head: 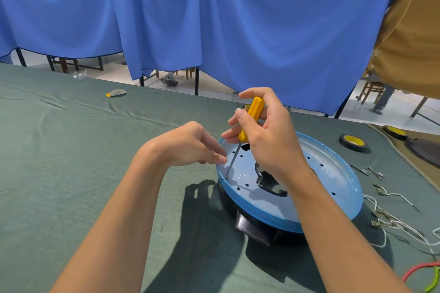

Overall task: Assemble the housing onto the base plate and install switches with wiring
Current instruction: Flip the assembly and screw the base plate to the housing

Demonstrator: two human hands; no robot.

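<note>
A round blue base plate (333,173) with several small holes and a cut-out lies on top of a black housing (254,228) on the green table cloth. My right hand (266,133) grips a yellow-handled screwdriver (252,118), held tilted. The screwdriver's metal tip stands at the plate's left rim, on what looks like a screw. My left hand (190,145) hovers at that rim, its curled fingertips close beside the shaft near the tip. I cannot tell whether they pinch anything.
Right of the plate lie white wires with metal terminals (390,221), loose screws (371,171) and two rolls of black-and-yellow tape (353,143). A red and green ring (426,276) sits at the lower right. A small grey-yellow piece (116,93) lies far left. Blue curtains hang behind.
</note>
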